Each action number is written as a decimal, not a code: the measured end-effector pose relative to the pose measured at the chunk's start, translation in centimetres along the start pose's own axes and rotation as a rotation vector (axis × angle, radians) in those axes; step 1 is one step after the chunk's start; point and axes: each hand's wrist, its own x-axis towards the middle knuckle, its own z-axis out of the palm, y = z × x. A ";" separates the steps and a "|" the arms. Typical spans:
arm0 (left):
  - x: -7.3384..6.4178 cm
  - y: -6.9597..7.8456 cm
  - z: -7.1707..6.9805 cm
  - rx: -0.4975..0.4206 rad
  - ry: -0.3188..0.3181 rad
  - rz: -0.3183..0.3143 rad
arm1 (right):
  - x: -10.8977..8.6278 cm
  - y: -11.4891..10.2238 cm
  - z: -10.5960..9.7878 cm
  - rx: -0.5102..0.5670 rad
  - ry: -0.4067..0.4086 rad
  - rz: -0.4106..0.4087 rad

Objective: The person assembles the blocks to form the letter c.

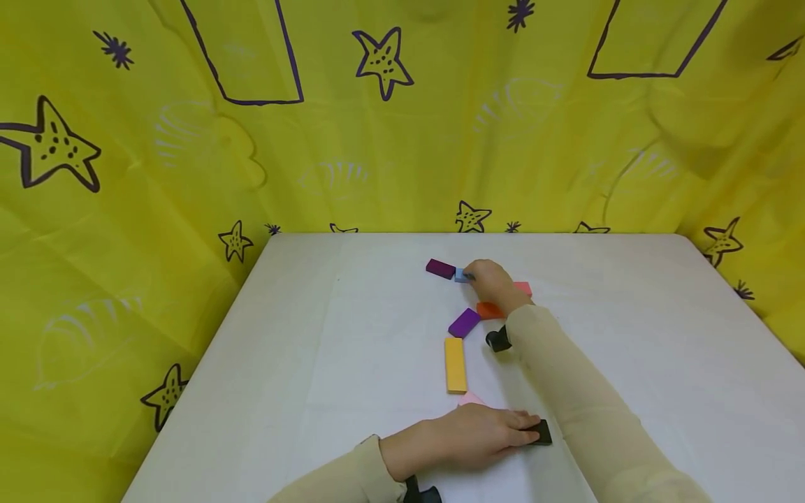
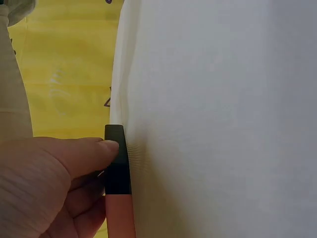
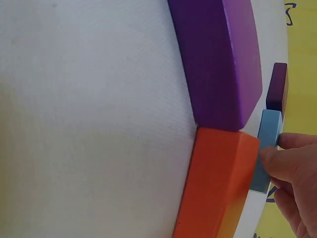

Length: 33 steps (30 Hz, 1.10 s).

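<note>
My right hand (image 1: 493,285) reaches to the far part of the table and pinches a light blue block (image 3: 270,129) between thumb and fingers. One end of this block is up against a dark maroon block (image 1: 440,268). Nearer to me, my left hand (image 1: 472,434) grips a black block (image 1: 544,433), the thumb on its near face in the left wrist view. A salmon-pink block (image 2: 120,215) meets the black one end to end there. The left hand covers part of a light pink block (image 1: 471,399) in the head view.
Between the hands, an orange block (image 1: 488,311), a purple block (image 1: 465,323) and a yellow block (image 1: 455,366) form a curved line on the white table (image 1: 352,335). A coral block (image 1: 523,288) shows behind the right wrist. Yellow patterned cloth (image 1: 428,154) hangs around the table.
</note>
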 end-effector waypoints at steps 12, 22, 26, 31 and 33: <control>-0.1 0.2 -0.2 0.035 0.002 -0.019 | -0.8 3.1 -1.0 -0.069 -0.005 0.018; -0.2 0.2 -0.3 0.033 -0.004 -0.017 | -1.7 4.9 -1.8 -0.068 0.028 0.022; -0.3 0.3 -0.3 0.022 -0.003 -0.025 | -1.7 5.3 -2.1 -0.047 0.010 0.055; -0.3 0.2 -0.3 -0.009 -0.002 -0.026 | -1.6 6.2 -2.5 -0.046 0.007 0.061; -0.2 0.2 -0.3 -0.016 0.000 -0.023 | -1.7 6.7 -2.7 -0.044 0.009 0.075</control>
